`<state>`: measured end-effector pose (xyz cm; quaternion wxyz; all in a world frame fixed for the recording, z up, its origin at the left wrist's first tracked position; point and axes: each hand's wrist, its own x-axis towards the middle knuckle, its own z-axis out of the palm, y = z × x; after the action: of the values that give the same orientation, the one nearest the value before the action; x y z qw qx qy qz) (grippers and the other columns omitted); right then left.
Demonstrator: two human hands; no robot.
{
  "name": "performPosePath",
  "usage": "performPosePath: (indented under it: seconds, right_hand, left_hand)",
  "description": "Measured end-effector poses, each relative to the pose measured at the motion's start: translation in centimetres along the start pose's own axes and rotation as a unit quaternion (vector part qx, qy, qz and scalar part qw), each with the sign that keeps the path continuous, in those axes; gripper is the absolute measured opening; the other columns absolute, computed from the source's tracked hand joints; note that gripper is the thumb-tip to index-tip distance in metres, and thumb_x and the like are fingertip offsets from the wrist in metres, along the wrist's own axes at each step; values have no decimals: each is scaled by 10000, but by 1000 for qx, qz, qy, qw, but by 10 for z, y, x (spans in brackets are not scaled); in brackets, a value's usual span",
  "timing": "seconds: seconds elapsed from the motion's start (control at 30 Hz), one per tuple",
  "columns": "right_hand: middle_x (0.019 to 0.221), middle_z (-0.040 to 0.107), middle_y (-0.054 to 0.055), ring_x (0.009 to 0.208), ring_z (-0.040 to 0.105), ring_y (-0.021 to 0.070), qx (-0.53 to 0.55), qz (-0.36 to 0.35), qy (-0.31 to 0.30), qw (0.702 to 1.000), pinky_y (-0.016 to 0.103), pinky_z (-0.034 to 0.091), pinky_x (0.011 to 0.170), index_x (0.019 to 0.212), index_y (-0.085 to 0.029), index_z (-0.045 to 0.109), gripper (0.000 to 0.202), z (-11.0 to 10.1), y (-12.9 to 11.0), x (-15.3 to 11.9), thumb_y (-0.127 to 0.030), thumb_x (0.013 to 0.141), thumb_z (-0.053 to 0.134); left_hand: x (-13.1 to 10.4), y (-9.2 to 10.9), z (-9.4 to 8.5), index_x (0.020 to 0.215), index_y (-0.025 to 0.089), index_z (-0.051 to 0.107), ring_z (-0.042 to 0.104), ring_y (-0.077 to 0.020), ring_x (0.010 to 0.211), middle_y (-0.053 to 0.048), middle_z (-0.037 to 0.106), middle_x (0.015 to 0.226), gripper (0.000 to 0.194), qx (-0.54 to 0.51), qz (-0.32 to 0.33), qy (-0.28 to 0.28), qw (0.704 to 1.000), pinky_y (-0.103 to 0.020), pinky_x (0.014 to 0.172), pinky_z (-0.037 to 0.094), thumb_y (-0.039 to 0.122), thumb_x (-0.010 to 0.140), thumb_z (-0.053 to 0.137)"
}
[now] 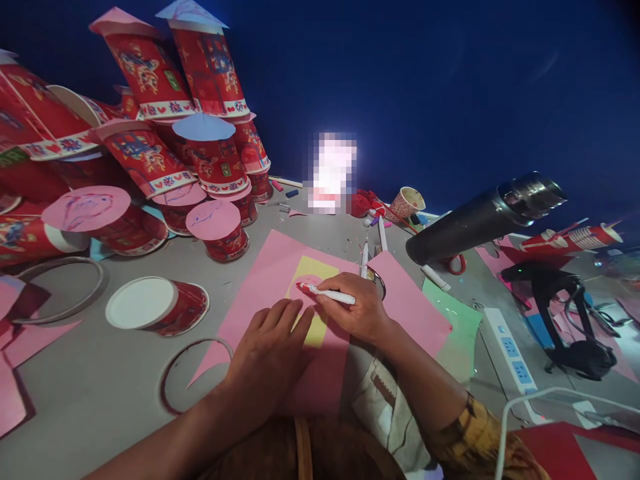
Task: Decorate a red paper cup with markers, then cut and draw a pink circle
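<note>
My right hand (356, 308) grips a white marker (336, 295), its red tip at a small pink paper piece (306, 279). That piece lies on a yellow paper strip (316, 329), which rests on a large pink sheet (267, 267). Flat on the papers, my left hand (270, 343) has its fingers stretched out, the fingertips close to the marker tip and over the yellow strip's left edge. Under the right forearm, a second pink sheet (413, 293) spreads to the right.
Stacked red paper cups (217, 163) with paper discs and cones rise at the left. An upturned cup (185, 307) and grey rings (167, 380) lie nearer. On the right are a black flask (465, 223), green paper (455, 323), a power strip (505, 353) and a black headset-like device (560, 320).
</note>
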<state>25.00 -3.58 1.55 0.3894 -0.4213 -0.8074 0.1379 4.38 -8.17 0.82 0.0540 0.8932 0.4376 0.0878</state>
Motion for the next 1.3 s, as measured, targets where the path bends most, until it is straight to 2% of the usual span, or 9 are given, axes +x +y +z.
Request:
performPosePath:
  seconds: [0.2,0.33,0.63,0.77,1.03,1.3]
  right_hand:
    - [891,821,65,793,772,204,5,1,-13,1000,321,596,764,1012,-230,735,71,-1,1,-2,-250,996,669]
    - [842,810,54,746,763,194,7,0,8,1000,315,599,745,975,-229,729,50,-4,-2,-1,-238,981,680]
    - [897,822,62,793,770,198,-7,6,-14,1000,313,581,747,996,-234,732,79,0,0,-1,-256,999,657]
    - [865,812,57,767,763,195,-6,4,-6,1000,308,584,739,980,-230,728,70,-2,0,-3,-248,985,661]
    - [914,825,60,818,772,196,-10,-3,-8,1000,305,579,758,991,-232,731,83,1,-1,0,-245,999,649]
    - [812,799,38,723,745,187,-18,10,-7,1000,292,539,674,875,-237,702,78,-14,-4,-6,-195,927,662]
  left_hand:
    - [-1,-1,0,1370,168,638,643,-351,1234,-155,711,1305,514,-7,-6,2,1000,-478,964,546,161,867,742]
    - [-1,-1,2,1357,164,646,650,-350,1223,-155,717,1301,504,-4,1,7,1000,-479,953,552,167,862,743]
    - [-1,0,0,1358,152,651,661,-351,1200,-152,728,1279,517,7,-3,2,1000,-482,938,553,161,851,748]
    - [0,0,1,1335,165,666,656,-349,1213,-146,729,1271,484,6,-5,3,1000,-475,949,547,164,856,739]
    - [-2,0,2,1360,143,665,649,-358,1223,-160,728,1305,538,17,0,12,1000,-482,951,550,130,825,720]
    - [-1,-2,3,1367,149,658,651,-361,1249,-164,731,1321,543,16,1,-3,1000,-483,948,559,110,830,728]
